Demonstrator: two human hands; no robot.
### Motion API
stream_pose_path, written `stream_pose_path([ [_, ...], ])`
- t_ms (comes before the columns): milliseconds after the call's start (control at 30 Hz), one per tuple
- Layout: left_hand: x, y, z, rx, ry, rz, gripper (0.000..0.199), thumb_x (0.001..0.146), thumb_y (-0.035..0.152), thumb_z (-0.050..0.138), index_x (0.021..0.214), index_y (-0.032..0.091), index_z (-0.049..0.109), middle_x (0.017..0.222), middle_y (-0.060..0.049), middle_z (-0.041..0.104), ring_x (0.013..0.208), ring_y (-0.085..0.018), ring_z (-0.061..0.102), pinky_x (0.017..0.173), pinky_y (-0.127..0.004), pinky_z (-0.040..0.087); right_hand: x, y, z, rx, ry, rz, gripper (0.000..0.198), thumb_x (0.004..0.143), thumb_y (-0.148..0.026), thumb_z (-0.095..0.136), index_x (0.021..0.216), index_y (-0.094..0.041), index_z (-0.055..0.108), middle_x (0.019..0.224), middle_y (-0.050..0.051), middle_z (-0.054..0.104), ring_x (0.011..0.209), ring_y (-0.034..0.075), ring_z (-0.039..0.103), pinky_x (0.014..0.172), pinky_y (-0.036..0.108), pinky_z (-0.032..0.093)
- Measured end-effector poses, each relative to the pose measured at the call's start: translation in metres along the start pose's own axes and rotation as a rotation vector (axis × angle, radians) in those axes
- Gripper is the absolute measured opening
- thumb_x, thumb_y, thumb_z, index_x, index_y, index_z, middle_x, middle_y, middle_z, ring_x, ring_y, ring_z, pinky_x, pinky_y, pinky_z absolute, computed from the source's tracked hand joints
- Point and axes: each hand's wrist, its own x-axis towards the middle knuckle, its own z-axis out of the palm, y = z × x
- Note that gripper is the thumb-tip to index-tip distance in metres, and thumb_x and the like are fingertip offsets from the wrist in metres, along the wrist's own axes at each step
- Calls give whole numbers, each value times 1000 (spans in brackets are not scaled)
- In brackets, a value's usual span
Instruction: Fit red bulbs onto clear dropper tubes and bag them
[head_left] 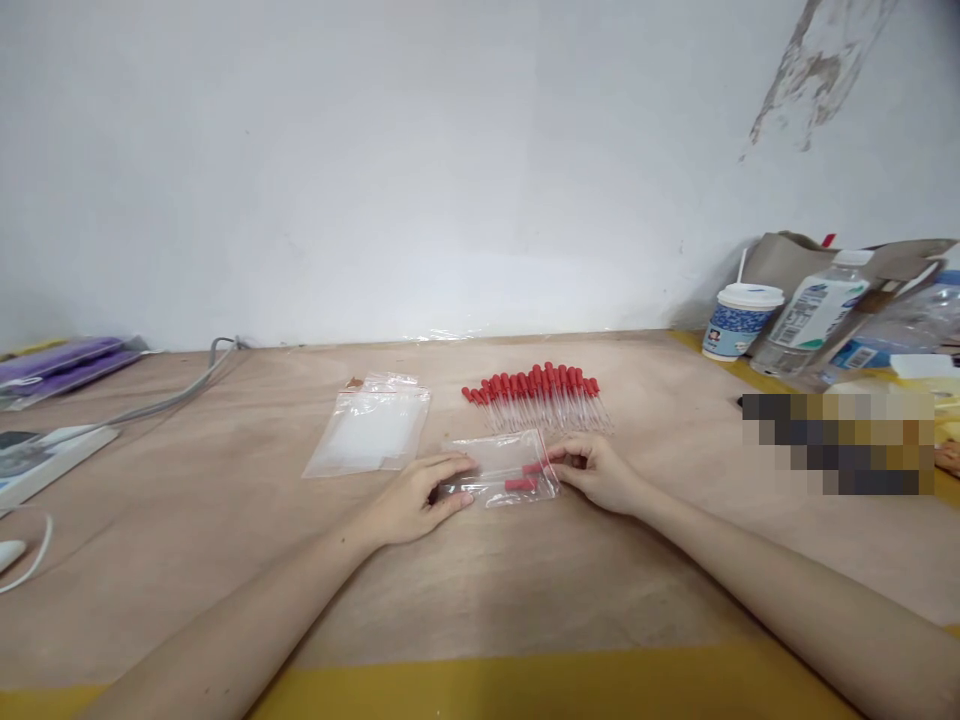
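Observation:
A clear zip bag (491, 455) lies low over the table between my hands, with its red-striped edge to the right. Inside it are droppers with red rubber bulbs (519, 485), close to that edge. My left hand (420, 497) grips the bag's left end, thumb below and fingers above. At the right edge, the fingers of my right hand (592, 472) pinch the bag beside a red bulb; whether they also touch the bulb I cannot tell. Behind the bag, a row of glass droppers (536, 400) lies with red bulbs pointing away from me.
A stack of flat zip bags (367, 430) lies left of the droppers. At the far right stand a paper cup (739, 325) and a leaning plastic bottle (814, 315). A power strip (56, 460) with a grey cable and purple packages (67, 365) are on the left.

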Motion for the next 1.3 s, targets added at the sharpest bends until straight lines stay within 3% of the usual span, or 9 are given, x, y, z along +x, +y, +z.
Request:
stream_pose_path([
  [200, 0, -1, 1, -11, -2, -6, 37, 85, 35, 50, 119, 21, 54, 119, -6, 57, 113, -21, 50, 96, -37, 41, -3, -14, 6, 142, -96, -25, 21, 78, -30, 51, 87, -18, 67, 82, 4, 66, 72, 16, 58, 65, 28, 45],
  [300, 1, -3, 3, -34, 3, -7, 35, 85, 35, 50, 116, 20, 57, 121, -7, 56, 113, -21, 50, 95, -37, 42, 3, -8, -4, 159, -34, 26, 24, 76, -33, 53, 90, -17, 65, 85, 5, 68, 73, 17, 60, 65, 29, 46],
  [433, 0, -5, 4, -68, -8, -42, 35, 85, 36, 50, 115, 21, 58, 122, -7, 55, 115, -21, 49, 92, -35, 45, 34, 2, -25, -147, 218, 19, 16, 73, -30, 55, 76, -18, 66, 72, 3, 66, 63, 15, 56, 59, 27, 43],
  [567, 0, -5, 3, -71, -11, -40, 35, 85, 36, 50, 116, 22, 58, 123, -7, 55, 115, -22, 49, 96, -38, 42, 80, 4, -32, -545, 372, -18, 19, 76, -28, 53, 79, -18, 69, 72, 5, 62, 73, 18, 54, 70, 31, 39],
  [667, -1, -5, 3, -78, -6, -28, 35, 85, 35, 50, 116, 22, 58, 123, -7, 55, 115, -22, 49, 95, -39, 43, 108, 5, -27, -765, 412, 5, 26, 78, -33, 52, 93, -20, 68, 93, 10, 59, 91, 24, 49, 78, 37, 35],
  [767, -1, -6, 4, -84, 1, -30, 35, 84, 35, 51, 116, 22, 58, 122, -7, 56, 116, -22, 49, 95, -38, 43, 125, 8, -21, -827, 348, 52, 24, 79, -35, 51, 87, -21, 69, 103, 10, 55, 101, 26, 43, 81, 41, 31],
  [933, -1, -6, 4, -78, -10, -33, 36, 85, 35, 51, 117, 22, 57, 123, -7, 55, 116, -21, 48, 98, -38, 41, 137, 5, -27, -514, 307, 159, 13, 74, -28, 57, 76, -18, 67, 106, 10, 56, 104, 27, 44, 85, 42, 32],
  [1100, 0, -6, 4, -80, -15, -41, 34, 85, 36, 50, 116, 23, 58, 122, -6, 56, 116, -21, 48, 97, -37, 42, 111, -7, -48, -29, 254, 100, 16, 83, -32, 47, 89, -18, 54, 82, 4, 64, 72, 13, 57, 66, 27, 44],
  [1300, 0, -6, 4, -85, -17, -41, 33, 85, 36, 49, 115, 23, 59, 122, -6, 56, 116, -22, 49, 96, -38, 42, 38, 2, -42, 499, 524, 120, 43, 68, -58, 58, 85, -21, 42, 68, -1, 61, 51, 9, 52, 48, 22, 40],
])
